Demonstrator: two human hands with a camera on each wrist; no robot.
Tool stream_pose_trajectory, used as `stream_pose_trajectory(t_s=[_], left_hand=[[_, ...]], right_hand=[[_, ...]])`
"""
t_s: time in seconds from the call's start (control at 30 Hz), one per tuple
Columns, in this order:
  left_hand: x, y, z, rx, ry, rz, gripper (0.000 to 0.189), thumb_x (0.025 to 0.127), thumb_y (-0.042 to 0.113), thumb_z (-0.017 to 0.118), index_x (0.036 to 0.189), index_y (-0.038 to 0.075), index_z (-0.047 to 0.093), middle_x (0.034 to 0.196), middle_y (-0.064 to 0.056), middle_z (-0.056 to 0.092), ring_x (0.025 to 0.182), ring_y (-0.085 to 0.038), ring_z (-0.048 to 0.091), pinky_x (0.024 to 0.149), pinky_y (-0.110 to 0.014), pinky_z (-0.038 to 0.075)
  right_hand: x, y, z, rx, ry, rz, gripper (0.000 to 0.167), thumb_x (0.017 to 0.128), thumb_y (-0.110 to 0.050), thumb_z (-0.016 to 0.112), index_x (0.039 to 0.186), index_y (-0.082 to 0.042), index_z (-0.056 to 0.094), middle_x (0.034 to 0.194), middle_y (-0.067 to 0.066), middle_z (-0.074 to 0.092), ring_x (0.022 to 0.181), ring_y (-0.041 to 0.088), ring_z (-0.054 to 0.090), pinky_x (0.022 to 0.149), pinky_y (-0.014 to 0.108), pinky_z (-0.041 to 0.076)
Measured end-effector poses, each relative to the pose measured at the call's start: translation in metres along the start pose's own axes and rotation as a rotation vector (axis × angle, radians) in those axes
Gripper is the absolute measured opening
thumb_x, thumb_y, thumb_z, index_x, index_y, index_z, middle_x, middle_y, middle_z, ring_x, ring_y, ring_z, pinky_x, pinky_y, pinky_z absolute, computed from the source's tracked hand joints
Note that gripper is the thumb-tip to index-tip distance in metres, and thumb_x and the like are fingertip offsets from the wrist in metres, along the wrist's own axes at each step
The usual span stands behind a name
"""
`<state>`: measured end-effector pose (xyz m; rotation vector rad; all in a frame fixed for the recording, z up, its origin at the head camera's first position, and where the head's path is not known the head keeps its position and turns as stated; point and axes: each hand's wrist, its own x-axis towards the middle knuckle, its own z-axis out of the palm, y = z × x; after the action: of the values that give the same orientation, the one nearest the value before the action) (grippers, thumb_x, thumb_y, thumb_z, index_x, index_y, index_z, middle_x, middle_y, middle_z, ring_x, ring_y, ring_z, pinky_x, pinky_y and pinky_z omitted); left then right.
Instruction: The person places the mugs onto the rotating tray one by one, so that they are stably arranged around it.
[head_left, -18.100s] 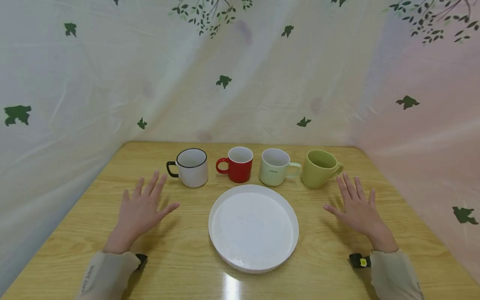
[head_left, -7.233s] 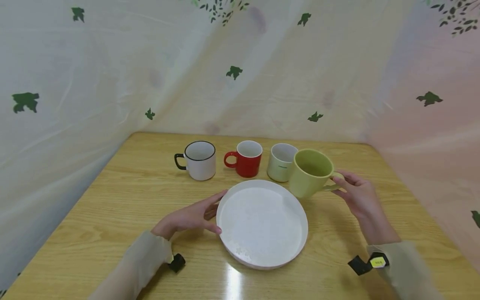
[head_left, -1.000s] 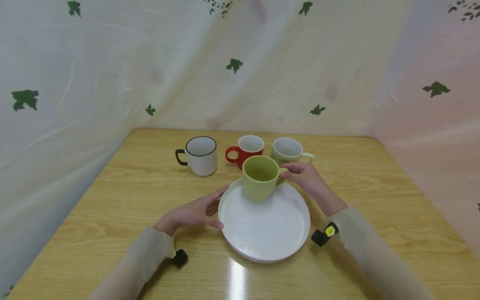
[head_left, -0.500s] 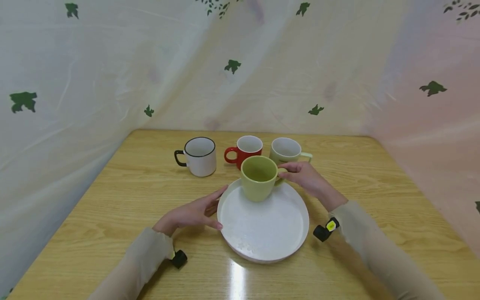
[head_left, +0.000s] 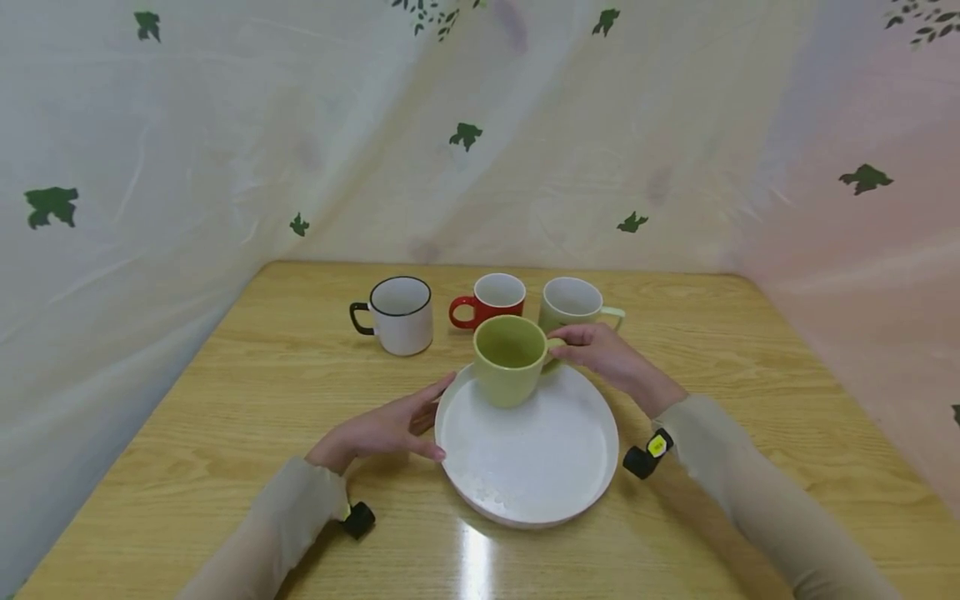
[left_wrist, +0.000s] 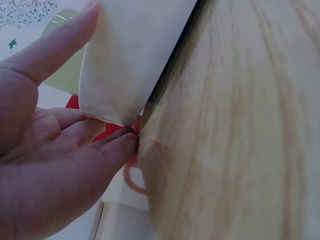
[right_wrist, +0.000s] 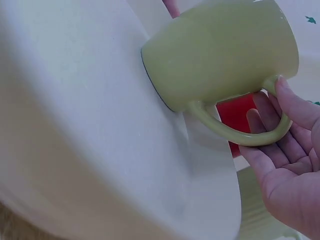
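A yellow-green mug [head_left: 507, 377] stands upright over the back left part of a round white tray [head_left: 543, 471]. My right hand [head_left: 609, 358] pinches the mug's handle between thumb and fingers. In the right wrist view the mug's base [right_wrist: 156, 82] is right at the tray floor, and the thumb lies on top of the handle [right_wrist: 237, 136]. My left hand [head_left: 384, 431] holds the tray's left side, thumb toward the front and fingers toward the back. The left wrist view has its fingertips against the tray's outer wall [left_wrist: 127, 60].
Behind the tray stand a white mug with a black rim [head_left: 405, 329], a red mug [head_left: 495, 312] and a pale green mug [head_left: 566, 310]. The yellow-green mug partly covers the red one. A patterned cloth [head_left: 360, 150] hangs behind the wooden table [head_left: 247, 400].
Over several seconds my right hand has carried the yellow-green mug from right of the tray to over it, then slightly left and nearer. My left hand has stayed at the tray's side.
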<state>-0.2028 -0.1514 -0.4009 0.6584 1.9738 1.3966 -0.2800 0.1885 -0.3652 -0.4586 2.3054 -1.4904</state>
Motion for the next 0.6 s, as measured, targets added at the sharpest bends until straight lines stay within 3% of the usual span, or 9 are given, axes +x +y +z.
stream_pose_trajectory(t_s=[0.3,0.6], left_hand=[[-0.001,0.000,0.001,-0.001,0.007,0.000,0.112,0.080,0.016,0.079,0.157,0.023,-0.001,0.165,0.001,-0.004,0.152,-0.026,0.009,0.124,-0.043,0.017],[-0.002,-0.001,-0.001,0.004,0.018,-0.027,0.115,0.077,0.023,0.081,0.157,0.018,-0.002,0.165,-0.003,-0.003,0.152,-0.029,0.011,0.123,-0.043,0.019]], right_hand=[[0.012,-0.009,0.013,-0.083,-0.061,0.002,0.035,0.093,-0.014,0.064,0.124,0.001,0.062,0.117,0.012,0.070,0.105,0.014,0.064,0.104,0.041,0.049],[0.019,-0.017,0.018,-0.119,-0.111,0.009,0.034,0.092,-0.013,0.064,0.124,-0.002,0.063,0.120,0.012,0.069,0.106,0.014,0.064,0.105,0.040,0.049]])
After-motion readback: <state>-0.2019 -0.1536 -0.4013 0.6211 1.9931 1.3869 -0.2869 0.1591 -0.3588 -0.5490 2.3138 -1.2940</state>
